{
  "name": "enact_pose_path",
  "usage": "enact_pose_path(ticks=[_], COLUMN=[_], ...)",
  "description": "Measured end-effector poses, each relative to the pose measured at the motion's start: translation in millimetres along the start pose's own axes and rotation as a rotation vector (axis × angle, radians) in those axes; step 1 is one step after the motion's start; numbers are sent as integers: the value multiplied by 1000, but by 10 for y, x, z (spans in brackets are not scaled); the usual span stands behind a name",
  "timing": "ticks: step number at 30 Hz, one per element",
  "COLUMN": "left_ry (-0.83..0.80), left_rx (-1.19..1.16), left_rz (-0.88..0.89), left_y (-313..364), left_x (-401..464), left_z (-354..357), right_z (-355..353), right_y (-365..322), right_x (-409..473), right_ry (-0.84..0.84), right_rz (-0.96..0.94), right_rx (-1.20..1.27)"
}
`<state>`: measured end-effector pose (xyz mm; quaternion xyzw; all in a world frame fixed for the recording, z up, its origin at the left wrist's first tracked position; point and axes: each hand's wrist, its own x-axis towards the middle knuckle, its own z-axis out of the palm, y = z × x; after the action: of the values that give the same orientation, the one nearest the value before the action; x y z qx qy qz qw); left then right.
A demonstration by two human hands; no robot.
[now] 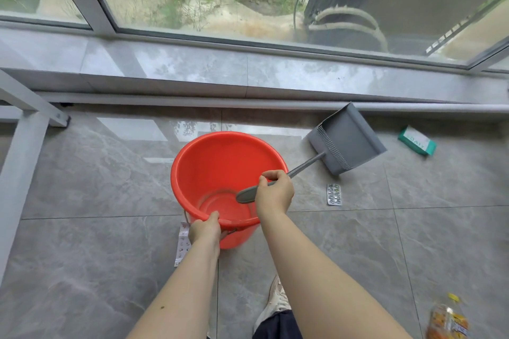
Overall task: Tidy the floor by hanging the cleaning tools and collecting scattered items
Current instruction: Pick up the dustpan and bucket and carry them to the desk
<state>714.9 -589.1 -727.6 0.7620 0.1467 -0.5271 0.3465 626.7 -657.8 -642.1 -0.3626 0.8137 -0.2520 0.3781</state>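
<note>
A: Report the largest items first.

B: Grey tiled floor (358,242), bounded at the far side by a grey stone sill (192,69) under a window. A white metal frame (24,146) stands at the left edge.

A: Task items?

B: Red bucket (220,162), upright and empty, at centre. The left hand (205,230) grips its near rim, fingers curled over the edge. A grey dustpan (347,140) lies to the right of the bucket, pan end near the sill; its handle passes over the bucket rim. The right hand (275,191) is closed around that handle, with the handle's end projecting over the bucket's interior.

A: Smaller items and legible text?

B: A green-and-white box (417,141) lies on the floor right of the dustpan; the lettering reads roughly "DAIY", not fully legible. An orange-and-yellow packet (447,322) lies at bottom right; print blurred. A silver blister pack (334,194) lies just below the dustpan. A printed paper leaflet (182,245) lies beside the bucket's left base, partly under the left wrist; text too small to read. A light shoe (275,300) shows between the forearms.
</note>
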Motion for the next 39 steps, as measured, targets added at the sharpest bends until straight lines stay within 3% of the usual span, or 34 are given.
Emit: enact_pose_path(ticks=[8,17,26,39], left_ry=[24,163,299,489], left_rx=[27,-23,-259,-717], left_rz=[99,134,77,-51], left_y=[216,159,-215,-1175], left_x=[-444,-952,-1445,-1908], left_z=[-322,-757,-1510,-3291], right_z=[-269,-563,-659,-436], right_y=[-387,-653,-792,-542], right_x=[-325,-719,-1462,-3450], right_ry=[-5,-109,-295,-672], right_rz=[-23,-44,-20,-28], right_rx=[48,60,137,-43])
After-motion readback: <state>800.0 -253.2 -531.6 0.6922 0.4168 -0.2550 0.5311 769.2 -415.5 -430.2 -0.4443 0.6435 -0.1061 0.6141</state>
